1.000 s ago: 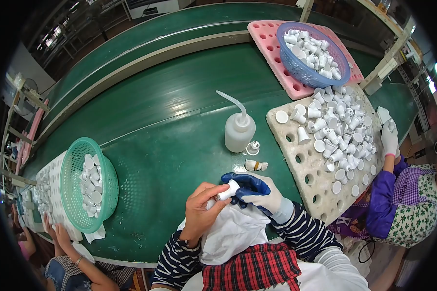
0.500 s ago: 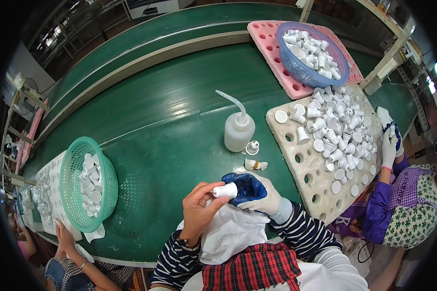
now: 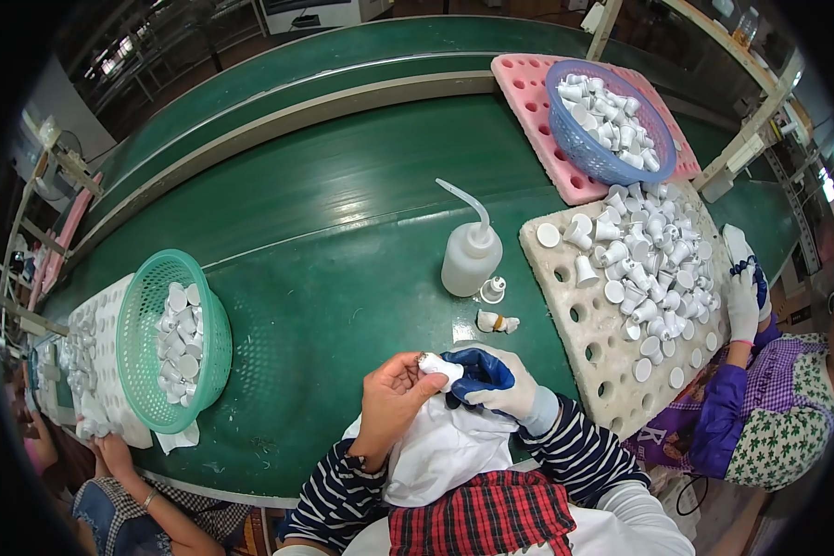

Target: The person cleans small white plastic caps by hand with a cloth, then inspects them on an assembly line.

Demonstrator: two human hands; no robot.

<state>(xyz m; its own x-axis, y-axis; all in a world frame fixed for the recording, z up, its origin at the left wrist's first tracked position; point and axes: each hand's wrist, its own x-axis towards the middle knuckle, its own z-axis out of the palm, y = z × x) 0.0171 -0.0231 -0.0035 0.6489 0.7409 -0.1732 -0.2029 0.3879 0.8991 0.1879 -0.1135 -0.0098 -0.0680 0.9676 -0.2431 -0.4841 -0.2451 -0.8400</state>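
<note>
My bare left hand [image 3: 391,400] pinches a small white cup-shaped part [image 3: 443,369] with metal at its narrow end. On its other end, my right hand [image 3: 505,382], in a white glove with blue coating, has its fingers closed. Below both hands a white cloth [image 3: 445,445] lies over my lap. Just beyond them on the green table are a small rolled white cloth [image 3: 498,322] with a brown band and another white cup-shaped part [image 3: 493,290]. A translucent squeeze bottle [image 3: 471,262] with a bent spout stands behind these.
On the right, a whitish foam board [image 3: 579,320] with holes bears many white parts. A blue basket [image 3: 612,167] of parts rests on a pink foam board [image 3: 528,102]. A green basket [image 3: 215,371] stands left. Co-workers sit at both sides, one with gloved hands [image 3: 743,301].
My right fingers have closed in from an open curl onto the white part, which is now tilted. The whole view has shifted slightly. At left, a co-worker's hands have moved to the foam board's edge.
</note>
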